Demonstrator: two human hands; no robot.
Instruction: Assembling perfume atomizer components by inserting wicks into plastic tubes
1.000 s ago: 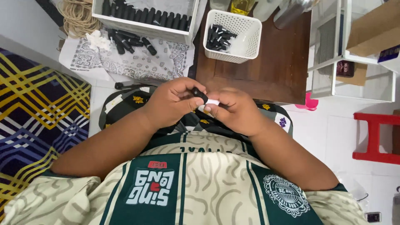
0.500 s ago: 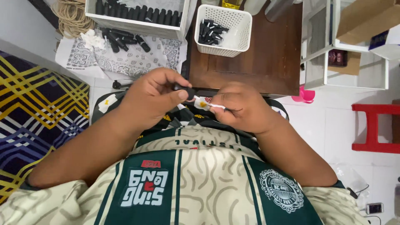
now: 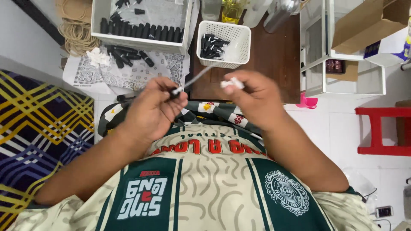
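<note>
Left hand: the left hand (image 3: 152, 109) is closed in a pinch on a small black sprayer cap (image 3: 174, 90) with a thin clear tube (image 3: 198, 75) slanting up and to the right from it.
Right hand: the right hand (image 3: 252, 96) is closed on a small white piece (image 3: 231, 83), pinched at the fingertips; what it is exactly is too blurred to tell.
Where they are: both parts are held in the air above the lap, just in front of the brown table (image 3: 274, 55), with a clear gap between the two hands.
Doing it well: my judgement — keep the cap pinched close to its base so the tube does not whip about, and bring the white piece along the line of the tube rather than across it; a bent tube would be the likely fault.
White basket (image 3: 239, 45): one, on the table, holding a small heap of black caps — too tangled to count.
White tray (image 3: 141, 42): one, with a row of about ten black bottles.
Patterned cloth (image 3: 128, 70): one, with roughly five or six loose black pieces and one white crumpled scrap.
Red stool (image 3: 376, 128): one, at the right.
</note>
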